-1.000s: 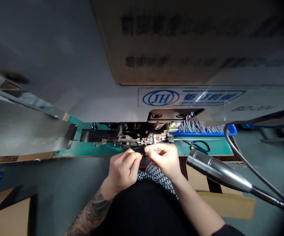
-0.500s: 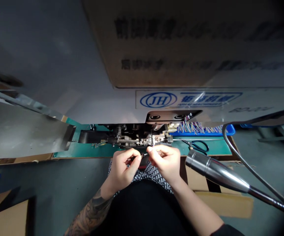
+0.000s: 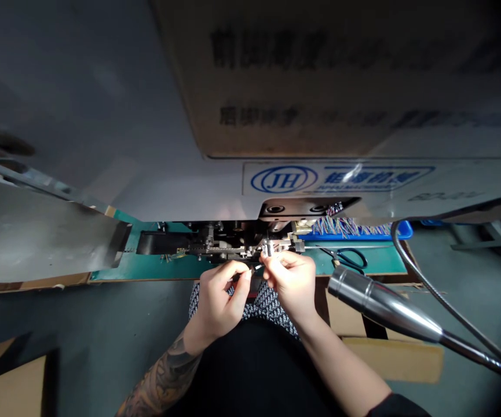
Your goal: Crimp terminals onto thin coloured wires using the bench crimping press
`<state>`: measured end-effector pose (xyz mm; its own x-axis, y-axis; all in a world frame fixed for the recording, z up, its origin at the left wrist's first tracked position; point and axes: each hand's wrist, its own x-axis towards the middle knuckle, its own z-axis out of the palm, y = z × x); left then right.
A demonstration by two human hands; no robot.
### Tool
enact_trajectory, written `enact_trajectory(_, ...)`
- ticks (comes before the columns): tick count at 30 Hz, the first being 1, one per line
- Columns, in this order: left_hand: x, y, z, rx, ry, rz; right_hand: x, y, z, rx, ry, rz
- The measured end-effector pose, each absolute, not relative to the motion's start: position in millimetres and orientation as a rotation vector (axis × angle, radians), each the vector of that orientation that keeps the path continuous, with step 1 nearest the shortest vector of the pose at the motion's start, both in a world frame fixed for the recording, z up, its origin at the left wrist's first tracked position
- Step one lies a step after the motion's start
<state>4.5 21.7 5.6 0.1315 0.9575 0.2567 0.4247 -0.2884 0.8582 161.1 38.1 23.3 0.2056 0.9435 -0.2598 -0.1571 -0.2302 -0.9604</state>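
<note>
My left hand pinches thumb against forefinger, closed on a small thin piece that shows a pale end beyond the fingertips. Its kind is too small to make out. Just to the right, my right hand is also pinched, with its fingertips up at the bright metal working head of the machine. What those fingertips hold, if anything, is hidden. Both hands are in front of a metal feed track on the bench machine.
The grey machine housing hangs low overhead. At the right lie black-handled scissors and a blue tray with many thin coloured wires. A metal lamp juts in from the right. Cardboard lies below.
My right hand has shifted slightly up and left, its fingertips now at the metal head. The left hand stays pinched almost in place, and the dark part at its fingertips shows less.
</note>
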Motion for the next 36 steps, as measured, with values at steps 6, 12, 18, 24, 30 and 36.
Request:
enact_trajectory(6,6,21,8,1.786,1.351,1.111,164,38,22,-1.391,-0.844,1.292)
enact_trajectory(12,6,21,4,1.805,1.369,1.097,165,37,20,-1.413,-0.936,1.257)
enact_trajectory(18,-5,23,4,1.75,1.213,0.883,181,27,3,-1.34,-1.148,1.166)
enact_trajectory(24,-10,15,-8,1.072,0.826,0.931,195,-9,-4,-1.159,-1.24,1.181)
enact_trajectory(30,12,3,-26,0.869,0.828,0.937,186,-27,1,-1.286,-1.639,0.898)
enact_trajectory(36,-41,4,-36,1.459,1.152,0.73,277,-4,8,-1.453,-1.68,1.152)
